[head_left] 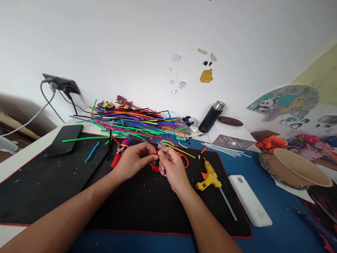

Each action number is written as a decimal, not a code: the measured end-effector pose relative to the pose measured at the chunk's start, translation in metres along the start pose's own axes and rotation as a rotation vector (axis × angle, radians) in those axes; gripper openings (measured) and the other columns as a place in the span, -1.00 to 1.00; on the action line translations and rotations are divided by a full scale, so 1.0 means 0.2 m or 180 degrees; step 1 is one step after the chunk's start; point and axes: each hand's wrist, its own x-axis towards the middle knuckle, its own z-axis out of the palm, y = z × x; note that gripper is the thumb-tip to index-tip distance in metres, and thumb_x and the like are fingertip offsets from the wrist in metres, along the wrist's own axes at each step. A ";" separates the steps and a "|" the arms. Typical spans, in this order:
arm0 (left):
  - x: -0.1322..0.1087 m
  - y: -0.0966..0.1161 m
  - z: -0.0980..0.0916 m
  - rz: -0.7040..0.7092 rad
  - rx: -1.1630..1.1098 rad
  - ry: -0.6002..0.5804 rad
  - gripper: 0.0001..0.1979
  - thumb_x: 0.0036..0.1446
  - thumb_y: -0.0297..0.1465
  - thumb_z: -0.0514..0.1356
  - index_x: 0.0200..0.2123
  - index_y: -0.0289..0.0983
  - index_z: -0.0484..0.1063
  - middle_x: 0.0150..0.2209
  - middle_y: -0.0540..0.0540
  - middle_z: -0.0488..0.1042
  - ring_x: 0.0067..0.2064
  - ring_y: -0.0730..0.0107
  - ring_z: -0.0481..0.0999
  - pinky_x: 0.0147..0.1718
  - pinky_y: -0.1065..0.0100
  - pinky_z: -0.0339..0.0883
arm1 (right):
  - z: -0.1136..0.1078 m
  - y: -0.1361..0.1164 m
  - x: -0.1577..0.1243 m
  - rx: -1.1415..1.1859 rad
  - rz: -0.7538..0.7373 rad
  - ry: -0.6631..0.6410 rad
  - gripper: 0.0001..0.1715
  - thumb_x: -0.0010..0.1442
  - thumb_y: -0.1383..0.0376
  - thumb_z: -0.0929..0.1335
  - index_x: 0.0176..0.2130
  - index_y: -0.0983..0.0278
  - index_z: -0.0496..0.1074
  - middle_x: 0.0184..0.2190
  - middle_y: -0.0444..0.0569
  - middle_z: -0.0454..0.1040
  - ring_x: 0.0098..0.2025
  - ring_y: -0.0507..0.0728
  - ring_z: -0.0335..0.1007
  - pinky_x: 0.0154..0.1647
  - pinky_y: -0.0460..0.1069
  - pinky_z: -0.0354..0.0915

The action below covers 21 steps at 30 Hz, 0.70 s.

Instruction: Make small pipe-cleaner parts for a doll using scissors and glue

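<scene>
Over the black mat [147, 203], my left hand [137, 158] and my right hand [172, 167] meet fingertip to fingertip. Both pinch a small red piece [156, 153], mostly covered by the fingers, so its exact kind is hard to make out. Just below the fingertips is a small glossy red object [155, 169]. Scissors with a red handle [187, 161] lie partly hidden behind my right hand. Beside my left wrist rests a pink, yellow and red figure [120, 153] that looks made of wound pipe cleaners.
A heap of coloured pipe cleaners [131, 121] spreads along the wall. On the right are a yellow glue gun [209, 177] with its glue stick, a white power bank [250, 200], a black flask [211, 116] and a beige bowl [297, 168]. A black phone [64, 140] lies left.
</scene>
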 end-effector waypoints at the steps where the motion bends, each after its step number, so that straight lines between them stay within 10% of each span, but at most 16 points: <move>1: 0.00 0.00 0.00 -0.0002 -0.0009 -0.0025 -0.65 0.08 -0.12 0.46 -0.33 -0.27 0.51 -0.45 0.00 0.53 -0.43 0.38 0.56 -0.41 0.36 0.50 | 0.00 0.00 0.00 0.0001 0.0002 -0.0005 -0.62 0.27 -0.03 0.43 -0.23 0.21 0.37 -0.68 -0.35 0.23 -0.68 -0.05 0.09 -0.65 -0.13 0.00; 21: 0.02 0.01 -0.01 -0.0369 -0.0706 -0.0063 -0.69 0.06 -0.20 0.49 -0.32 -0.30 0.55 -0.39 -0.06 0.62 -0.36 0.34 0.62 -0.33 0.34 0.51 | 0.01 -0.01 0.00 -0.0073 -0.0157 0.0155 -0.67 0.22 0.03 0.47 -0.26 0.21 0.41 -0.67 -0.32 0.28 -0.68 -0.04 0.12 -0.63 -0.12 0.08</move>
